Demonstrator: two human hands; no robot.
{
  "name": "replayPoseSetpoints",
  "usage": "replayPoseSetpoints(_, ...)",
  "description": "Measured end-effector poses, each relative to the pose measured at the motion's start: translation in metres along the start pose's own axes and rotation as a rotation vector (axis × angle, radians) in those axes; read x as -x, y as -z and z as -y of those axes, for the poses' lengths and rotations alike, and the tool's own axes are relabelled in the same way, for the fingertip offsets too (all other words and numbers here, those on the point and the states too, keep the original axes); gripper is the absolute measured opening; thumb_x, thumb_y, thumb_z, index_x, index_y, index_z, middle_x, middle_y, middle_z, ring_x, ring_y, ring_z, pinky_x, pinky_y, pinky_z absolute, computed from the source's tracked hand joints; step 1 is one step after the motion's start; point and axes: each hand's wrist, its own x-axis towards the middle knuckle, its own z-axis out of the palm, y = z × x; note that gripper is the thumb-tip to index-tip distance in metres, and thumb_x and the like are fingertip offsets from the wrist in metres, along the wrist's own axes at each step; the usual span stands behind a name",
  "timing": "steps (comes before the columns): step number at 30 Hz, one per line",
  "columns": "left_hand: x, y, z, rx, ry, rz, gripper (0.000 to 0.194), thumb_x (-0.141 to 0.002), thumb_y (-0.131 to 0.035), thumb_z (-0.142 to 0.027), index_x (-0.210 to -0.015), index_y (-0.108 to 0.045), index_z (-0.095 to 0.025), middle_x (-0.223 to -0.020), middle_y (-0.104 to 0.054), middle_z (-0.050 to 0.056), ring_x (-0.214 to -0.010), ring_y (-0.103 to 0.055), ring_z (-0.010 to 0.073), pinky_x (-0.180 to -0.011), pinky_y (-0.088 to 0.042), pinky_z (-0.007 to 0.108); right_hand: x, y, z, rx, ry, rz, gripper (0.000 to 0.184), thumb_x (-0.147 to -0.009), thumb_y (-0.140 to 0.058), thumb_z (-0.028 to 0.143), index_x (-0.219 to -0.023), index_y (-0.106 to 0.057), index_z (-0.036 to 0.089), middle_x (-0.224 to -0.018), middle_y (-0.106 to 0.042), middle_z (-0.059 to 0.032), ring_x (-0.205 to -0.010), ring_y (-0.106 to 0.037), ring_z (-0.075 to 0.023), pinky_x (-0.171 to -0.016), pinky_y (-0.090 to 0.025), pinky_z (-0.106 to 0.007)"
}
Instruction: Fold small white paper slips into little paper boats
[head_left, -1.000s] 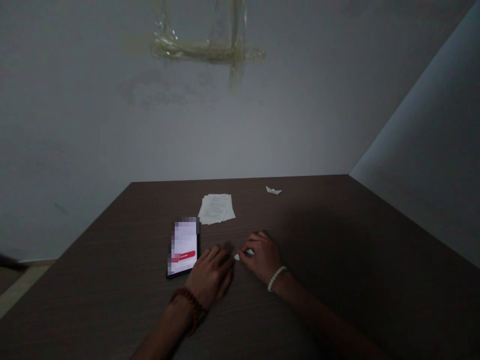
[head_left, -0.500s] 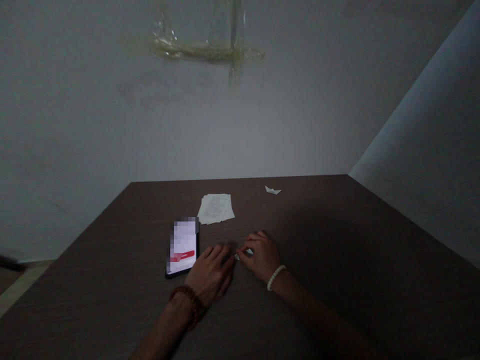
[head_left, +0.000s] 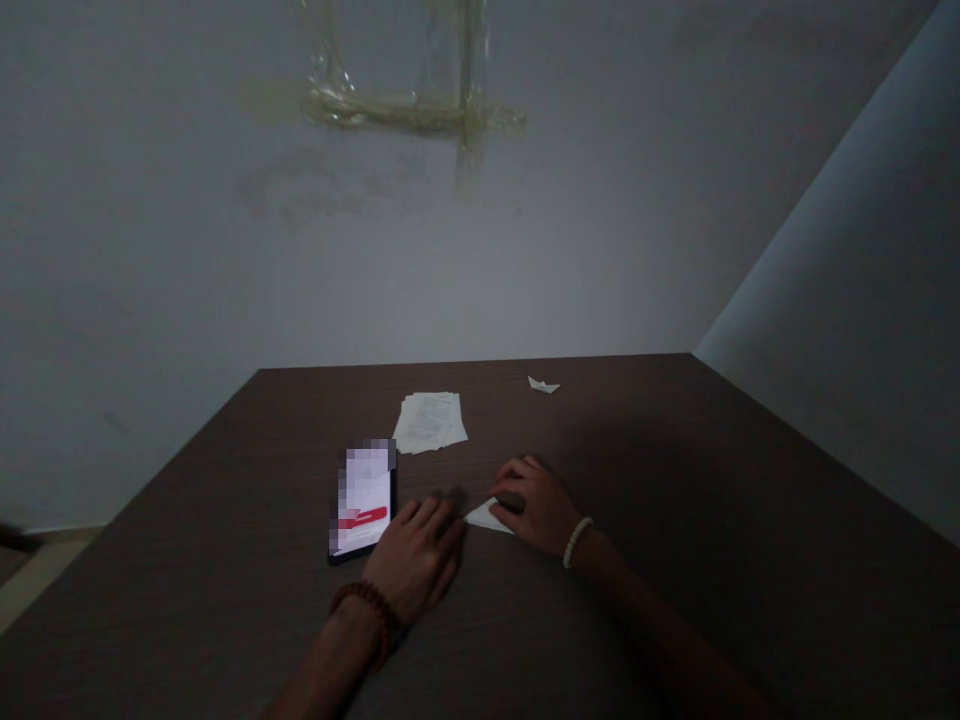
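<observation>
A small white folded piece of paper point(head_left: 487, 517), shaped like a flat triangle, lies on the table between my hands. My left hand point(head_left: 420, 550), with a dark beaded bracelet on its wrist, rests palm down, its curled fingers holding the paper's left tip. Over the paper's right part bends my right hand point(head_left: 541, 505), which wears a pale beaded bracelet. Its thumb and fingers are curved and closed on the paper, whose right end they hide.
Beside my left hand lies a phone point(head_left: 364, 500) with a lit screen. Behind it is a stack of printed paper sheets point(head_left: 431, 422). A small paper boat point(head_left: 544, 386) stands near the back of the dark brown table point(head_left: 675, 460), which meets a wall point(head_left: 600, 270).
My right hand has slid right along the paper, and more of its white triangle shows. My left hand has stayed nearly in place. The view has tilted up slightly.
</observation>
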Motion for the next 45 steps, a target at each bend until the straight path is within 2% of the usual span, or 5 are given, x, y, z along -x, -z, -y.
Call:
replayPoseSetpoints(8,-0.004,0.001,-0.004,0.006,0.043,-0.009,0.029,-0.087,-0.046,-0.020,-0.111,-0.060,-0.014,-0.118,-0.057,0.014,-0.101,-0.049,0.0287,-0.084,-0.041,0.044,0.001,0.004,0.001,0.008,0.055,0.036,0.010,-0.074,-0.072,0.028,-0.078,-0.069,0.020,-0.086,-0.062,-0.0030,-0.086,-0.053,-0.0174,-0.080,-0.040,-0.030)
replayPoseSetpoints(21,-0.005,-0.009,-0.015,0.217,0.013,-0.061,0.037,-0.081,-0.061,-0.044,-0.107,-0.062,-0.017,-0.115,-0.063,0.010,-0.104,-0.053,0.0291,-0.087,-0.042,0.045,-0.001,0.003,0.009,0.008,0.009,0.010,0.017,-0.076,-0.072,0.030,-0.066,-0.066,0.018,-0.076,-0.063,-0.0018,-0.079,-0.052,-0.0165,-0.074,-0.039,-0.029)
replayPoseSetpoints(25,-0.006,-0.012,-0.016,0.232,0.052,-0.079,0.031,-0.082,-0.060,-0.038,-0.106,-0.063,-0.018,-0.115,-0.063,0.009,-0.105,-0.053,0.0284,-0.087,-0.041,0.044,0.000,0.003,0.008,-0.001,0.030,0.017,0.015,-0.078,-0.070,0.028,-0.067,-0.066,0.018,-0.077,-0.062,-0.0021,-0.080,-0.053,-0.0163,-0.077,-0.040,-0.029)
replayPoseSetpoints(31,-0.005,-0.015,-0.015,0.236,0.076,-0.132,0.023,-0.083,-0.056,-0.028,-0.102,-0.065,-0.019,-0.109,-0.066,0.009,-0.103,-0.054,0.0264,-0.085,-0.043,0.043,0.001,0.004,0.008,-0.019,0.081,0.034,0.014,-0.078,-0.067,0.024,-0.092,-0.070,0.021,-0.092,-0.061,-0.0035,-0.089,-0.052,-0.0178,-0.083,-0.041,-0.032)
replayPoseSetpoints(45,-0.003,-0.025,0.004,0.207,0.036,-0.137,0.028,-0.083,-0.048,-0.008,-0.102,-0.065,-0.018,-0.102,-0.069,0.008,-0.094,-0.057,0.0235,-0.076,-0.046,0.038,0.003,0.012,0.010,0.014,0.193,0.130,0.026,-0.067,-0.069,0.021,-0.093,-0.070,0.023,-0.108,-0.067,-0.0029,-0.097,-0.054,-0.0206,-0.088,-0.041,-0.035)
